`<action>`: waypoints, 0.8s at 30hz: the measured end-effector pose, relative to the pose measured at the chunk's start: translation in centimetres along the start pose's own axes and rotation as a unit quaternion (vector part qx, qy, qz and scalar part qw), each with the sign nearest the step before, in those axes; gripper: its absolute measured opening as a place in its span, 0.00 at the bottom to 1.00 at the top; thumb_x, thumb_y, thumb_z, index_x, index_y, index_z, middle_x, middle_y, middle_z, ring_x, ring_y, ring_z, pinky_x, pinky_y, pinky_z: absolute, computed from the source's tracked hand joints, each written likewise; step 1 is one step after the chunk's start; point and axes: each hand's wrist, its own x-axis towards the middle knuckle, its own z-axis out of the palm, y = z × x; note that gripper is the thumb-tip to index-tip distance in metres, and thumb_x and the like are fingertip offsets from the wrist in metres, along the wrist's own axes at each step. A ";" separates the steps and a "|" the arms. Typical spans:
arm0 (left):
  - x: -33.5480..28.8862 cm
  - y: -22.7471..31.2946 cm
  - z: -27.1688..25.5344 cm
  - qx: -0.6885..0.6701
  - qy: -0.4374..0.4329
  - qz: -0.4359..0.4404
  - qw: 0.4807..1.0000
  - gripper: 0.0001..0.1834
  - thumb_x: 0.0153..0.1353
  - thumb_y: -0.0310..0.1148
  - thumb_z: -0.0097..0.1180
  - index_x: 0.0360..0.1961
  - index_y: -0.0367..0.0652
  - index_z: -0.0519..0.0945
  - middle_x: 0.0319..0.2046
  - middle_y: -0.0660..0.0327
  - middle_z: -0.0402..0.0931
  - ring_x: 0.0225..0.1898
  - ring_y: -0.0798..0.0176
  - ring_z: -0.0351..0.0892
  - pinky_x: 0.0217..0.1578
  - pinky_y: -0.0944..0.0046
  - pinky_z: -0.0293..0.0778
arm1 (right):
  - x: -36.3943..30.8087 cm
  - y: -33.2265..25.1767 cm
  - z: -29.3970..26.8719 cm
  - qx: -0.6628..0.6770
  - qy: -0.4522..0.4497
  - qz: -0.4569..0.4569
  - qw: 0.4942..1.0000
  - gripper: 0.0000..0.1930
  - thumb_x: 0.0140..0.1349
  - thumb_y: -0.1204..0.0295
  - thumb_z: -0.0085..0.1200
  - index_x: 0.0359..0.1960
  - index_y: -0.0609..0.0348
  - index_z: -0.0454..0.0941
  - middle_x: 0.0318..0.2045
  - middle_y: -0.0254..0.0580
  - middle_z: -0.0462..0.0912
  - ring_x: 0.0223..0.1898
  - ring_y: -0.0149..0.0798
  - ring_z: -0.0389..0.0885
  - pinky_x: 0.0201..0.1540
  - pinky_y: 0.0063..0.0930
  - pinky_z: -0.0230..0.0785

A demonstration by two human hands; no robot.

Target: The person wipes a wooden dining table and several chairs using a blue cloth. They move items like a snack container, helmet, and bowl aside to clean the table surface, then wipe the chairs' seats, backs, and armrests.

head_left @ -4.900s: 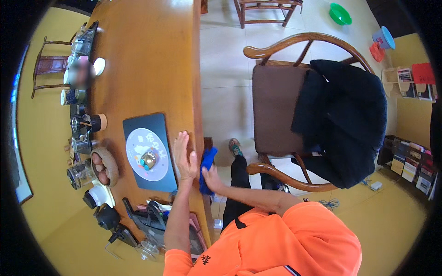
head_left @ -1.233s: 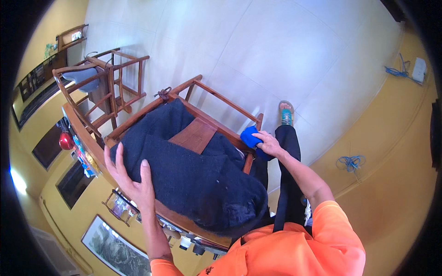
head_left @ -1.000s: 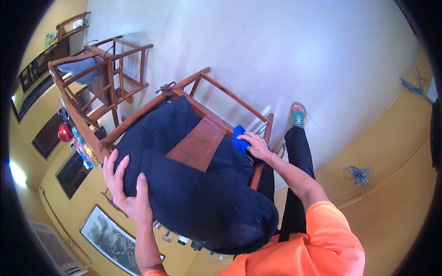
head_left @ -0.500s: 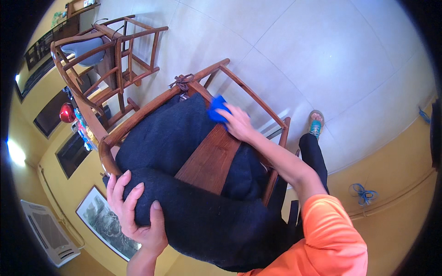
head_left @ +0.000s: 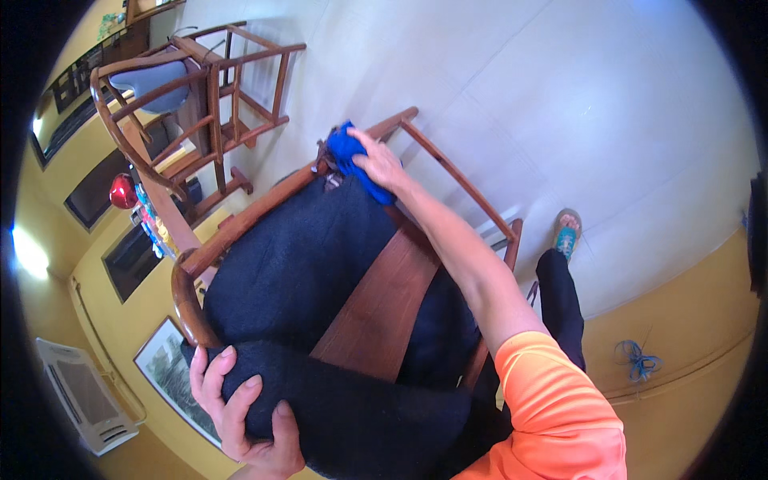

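The blue cloth point(head_left: 345, 152) has moved to the knotted tie point(head_left: 322, 158).

Cloth point(head_left: 342, 149) bright blue; draped fabric point(head_left: 288, 268) blackish navy; chair point(head_left: 378, 316) reddish brown; sleeve point(head_left: 552, 400) orange; wall point(head_left: 680, 320) yellow.

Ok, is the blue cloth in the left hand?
No, the blue cloth is in the right hand, while the left hand is on the dark garment draped over the chair.

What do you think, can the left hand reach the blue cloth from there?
Probably not: the right hand has the blue cloth at the far side of the chair, while the left hand clasps dark fabric draped over the near side.
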 end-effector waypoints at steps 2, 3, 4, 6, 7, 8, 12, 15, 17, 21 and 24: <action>-0.6 -0.7 0.1 0.002 0.017 -0.019 1.000 0.25 0.43 0.23 0.54 0.47 0.46 0.77 0.57 0.44 0.71 0.66 0.33 0.58 0.66 0.34 0.47 | -0.2 0.6 0.5 -0.051 0.002 -0.012 0.999 0.30 0.60 0.59 0.50 0.66 0.43 0.65 0.60 0.48 0.75 0.59 0.57 0.70 0.62 0.45 0.62; -0.9 -1.0 0.1 0.000 0.026 -0.026 0.999 0.27 0.38 0.22 0.54 0.46 0.49 0.77 0.57 0.46 0.71 0.66 0.34 0.59 0.66 0.34 0.48 | -1.3 0.8 -0.2 -0.073 -0.039 -0.012 0.996 0.30 0.60 0.59 0.50 0.67 0.43 0.65 0.61 0.49 0.74 0.59 0.56 0.70 0.62 0.45 0.61; -0.6 -0.9 0.0 0.012 0.018 -0.030 0.999 0.26 0.40 0.22 0.55 0.47 0.48 0.77 0.57 0.46 0.72 0.67 0.34 0.59 0.66 0.34 0.48 | -3.4 1.2 -0.7 -0.079 -0.045 -0.009 0.996 0.30 0.62 0.57 0.50 0.66 0.50 0.65 0.62 0.51 0.73 0.60 0.55 0.68 0.63 0.43 0.61; -0.1 -0.9 0.1 0.004 0.015 -0.019 1.000 0.26 0.42 0.21 0.54 0.48 0.48 0.77 0.57 0.46 0.72 0.66 0.34 0.59 0.66 0.35 0.48 | -9.3 4.2 -2.3 -0.112 -0.044 -0.012 0.993 0.30 0.63 0.56 0.50 0.64 0.58 0.66 0.61 0.53 0.72 0.60 0.55 0.68 0.62 0.43 0.61; 0.1 -0.9 0.1 0.001 0.015 -0.012 1.000 0.26 0.43 0.21 0.54 0.48 0.48 0.77 0.56 0.46 0.73 0.66 0.34 0.59 0.66 0.35 0.48 | -13.3 6.2 -2.6 -0.154 0.018 -0.036 0.987 0.30 0.64 0.56 0.50 0.62 0.64 0.66 0.58 0.54 0.73 0.58 0.56 0.68 0.62 0.43 0.61; -0.1 -1.0 0.4 -0.006 0.031 -0.009 0.999 0.25 0.44 0.20 0.55 0.48 0.47 0.78 0.56 0.47 0.74 0.66 0.36 0.61 0.67 0.36 0.48 | -17.7 6.1 -3.5 -0.188 0.020 -0.021 0.982 0.30 0.64 0.58 0.52 0.62 0.65 0.65 0.57 0.55 0.72 0.57 0.56 0.69 0.62 0.43 0.61; -0.3 -0.7 0.5 0.004 0.038 0.002 0.999 0.18 0.52 0.24 0.56 0.47 0.39 0.79 0.57 0.47 0.74 0.67 0.38 0.61 0.68 0.40 0.48 | -27.3 6.9 -7.1 -0.209 -0.071 0.094 0.971 0.29 0.62 0.62 0.54 0.62 0.64 0.66 0.58 0.53 0.71 0.58 0.56 0.70 0.61 0.43 0.63; -0.1 -0.3 0.7 0.001 0.044 0.002 0.999 0.18 0.52 0.23 0.56 0.47 0.39 0.80 0.56 0.47 0.74 0.67 0.40 0.62 0.69 0.41 0.48 | -26.2 5.3 -6.6 -0.173 -0.003 0.048 0.984 0.28 0.61 0.62 0.55 0.61 0.62 0.67 0.58 0.52 0.71 0.58 0.56 0.69 0.62 0.43 0.63; -0.4 -0.4 0.8 0.001 0.054 -0.005 0.999 0.17 0.52 0.23 0.56 0.46 0.38 0.80 0.57 0.48 0.74 0.67 0.42 0.62 0.69 0.43 0.49 | -23.1 0.8 -5.7 -0.242 -0.007 -0.077 0.967 0.26 0.55 0.68 0.59 0.58 0.55 0.71 0.57 0.44 0.73 0.55 0.51 0.71 0.54 0.45 0.66; -0.5 -0.3 0.8 0.001 0.056 0.000 0.998 0.18 0.52 0.21 0.55 0.46 0.38 0.80 0.57 0.49 0.75 0.67 0.44 0.63 0.69 0.45 0.50 | -24.6 -7.4 -2.2 -0.220 -0.047 -0.159 0.961 0.26 0.47 0.79 0.53 0.53 0.57 0.77 0.58 0.46 0.74 0.51 0.50 0.73 0.50 0.45 0.67; -0.3 -0.4 1.0 0.006 0.055 -0.002 0.998 0.17 0.54 0.22 0.54 0.46 0.37 0.80 0.56 0.50 0.75 0.67 0.45 0.63 0.69 0.46 0.50 | -27.6 -18.4 -3.1 0.062 -0.199 0.020 0.978 0.23 0.51 0.73 0.55 0.53 0.58 0.77 0.54 0.50 0.76 0.49 0.52 0.76 0.53 0.43 0.69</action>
